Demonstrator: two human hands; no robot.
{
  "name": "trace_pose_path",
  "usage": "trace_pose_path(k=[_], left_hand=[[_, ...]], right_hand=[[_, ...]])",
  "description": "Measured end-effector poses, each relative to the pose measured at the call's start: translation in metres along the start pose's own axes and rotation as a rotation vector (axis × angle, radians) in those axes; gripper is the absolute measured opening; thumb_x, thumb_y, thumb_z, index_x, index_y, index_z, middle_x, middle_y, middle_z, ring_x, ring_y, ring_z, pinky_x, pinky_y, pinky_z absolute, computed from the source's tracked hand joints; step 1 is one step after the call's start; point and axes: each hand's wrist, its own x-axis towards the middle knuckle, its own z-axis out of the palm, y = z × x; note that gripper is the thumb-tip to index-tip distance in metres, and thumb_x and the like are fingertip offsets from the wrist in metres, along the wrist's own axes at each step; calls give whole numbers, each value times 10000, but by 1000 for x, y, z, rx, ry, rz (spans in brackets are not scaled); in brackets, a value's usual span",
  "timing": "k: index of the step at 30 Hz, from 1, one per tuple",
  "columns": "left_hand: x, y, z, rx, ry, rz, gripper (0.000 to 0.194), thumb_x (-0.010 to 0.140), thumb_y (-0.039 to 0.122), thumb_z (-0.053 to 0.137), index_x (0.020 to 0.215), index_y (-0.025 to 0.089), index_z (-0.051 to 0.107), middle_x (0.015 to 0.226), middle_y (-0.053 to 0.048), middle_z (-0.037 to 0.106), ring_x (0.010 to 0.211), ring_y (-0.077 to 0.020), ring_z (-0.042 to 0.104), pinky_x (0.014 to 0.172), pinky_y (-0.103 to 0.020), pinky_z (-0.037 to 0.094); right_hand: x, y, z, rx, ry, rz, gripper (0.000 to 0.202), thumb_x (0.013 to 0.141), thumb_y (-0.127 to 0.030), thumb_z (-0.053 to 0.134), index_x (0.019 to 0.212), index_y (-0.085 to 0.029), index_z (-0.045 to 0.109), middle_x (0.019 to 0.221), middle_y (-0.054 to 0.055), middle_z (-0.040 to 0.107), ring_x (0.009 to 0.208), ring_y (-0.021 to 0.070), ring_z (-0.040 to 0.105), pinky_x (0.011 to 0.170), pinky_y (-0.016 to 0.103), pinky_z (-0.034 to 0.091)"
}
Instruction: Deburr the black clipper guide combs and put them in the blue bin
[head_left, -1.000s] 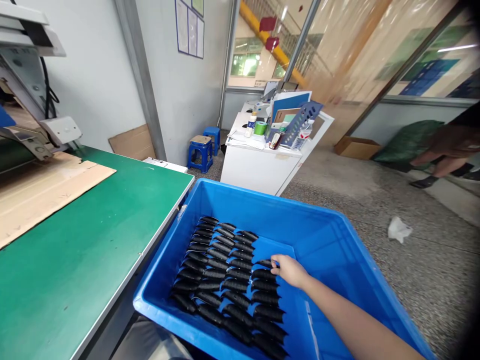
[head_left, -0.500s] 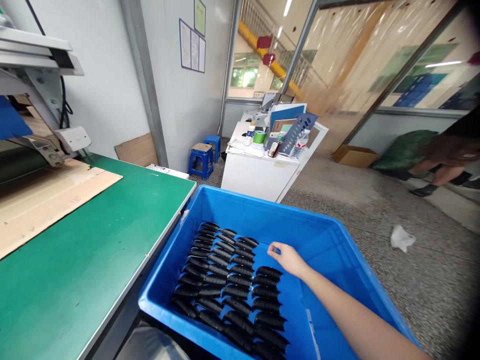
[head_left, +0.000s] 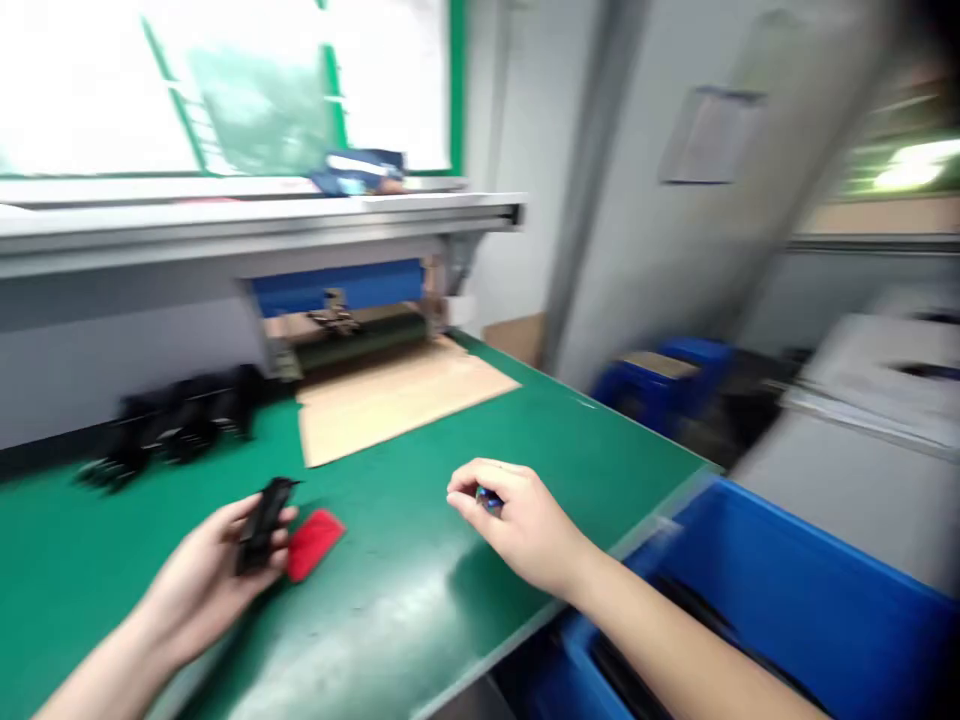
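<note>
The left hand (head_left: 225, 565) grips a black part (head_left: 261, 520) above the green worktop (head_left: 390, 600), its long axis pointing up and away, seemingly raised for a look; a red piece (head_left: 315, 542) touches it; the right hand (head_left: 517, 520) curls, pinching a small dark item (head_left: 487, 498); blue bin (head_left: 787, 600) beside.

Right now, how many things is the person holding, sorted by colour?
Black: 1, the black part gripped in the left hand
Red: 1, the red piece at the left hand's fingers
Dark bluish: 1, the small item pinched in the right hand
Total: 3
</note>
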Motion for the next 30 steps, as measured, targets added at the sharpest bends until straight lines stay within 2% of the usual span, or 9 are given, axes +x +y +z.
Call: trace_pose_path(k=[2,3,6,8,11,15,20,25,30], left_hand=[[-8,14,-14,-50,-94,45,283,917,303,528,1007,56,630,868,-116,624,675,-142,577,604,-268,552],[-8,19,-19,-74,-85,85,313,906,334,553,1000,49,643,842,-118,620,673,-142,572,617,-267,552],[-7,28,-33,-128,-111,248,337,890,375,589,1044,81,645,1023,-142,624,809,-161,587,733,-286,552],[-6,29,-46,-150,-184,348,334,895,369,588,1111,115,617,1144,-139,596,891,-170,587,791,-291,534],[-5,25,-64,-234,-237,414,386,882,321,622,1230,177,538,1186,-111,581,940,-163,592,836,-270,498],[-5,22,-74,-283,-245,474,489,786,265,744,1224,215,531,1204,-82,577,1092,-220,568,959,-308,446],[-7,21,-74,-279,-251,562,489,705,273,815,1135,220,587,1207,-91,587,1165,-295,541,1010,-396,430],[-7,18,-76,-254,-322,515,507,678,292,835,1126,241,602,1183,-80,601,1184,-304,528,1011,-410,442],[-10,18,-75,-246,-315,513,476,718,335,800,1135,233,595,1202,-99,589,1183,-322,527,1016,-449,438]], right_hand=[[51,-32,47,79,-112,-151,96,906,-231,570,820,-203,603,791,-18,607,711,130,547,659,242,409],[72,-47,69,105,-159,-213,82,895,-241,590,822,-208,604,785,-20,603,702,134,541,649,246,404],[118,-78,126,150,-223,-319,120,877,-324,643,934,-227,601,858,-10,612,770,163,554,698,272,420],[131,-84,154,170,-213,-324,303,894,-444,616,1104,-236,551,981,20,606,871,194,555,773,312,432],[128,-77,180,145,-214,-315,539,891,-657,476,1260,-266,447,1113,54,559,955,236,526,828,372,428],[110,-69,191,44,-225,-348,535,893,-711,342,1168,-273,480,1019,49,551,864,237,510,746,360,416],[111,-71,191,-17,-150,-434,549,921,-692,233,968,-225,519,784,34,498,662,202,444,593,305,327],[112,-71,190,-111,-141,-458,552,949,-653,185,923,-211,513,773,45,491,638,200,434,574,314,294],[112,-75,188,-156,-131,-459,574,953,-646,158,858,-207,516,757,46,486,636,199,418,574,320,272]])
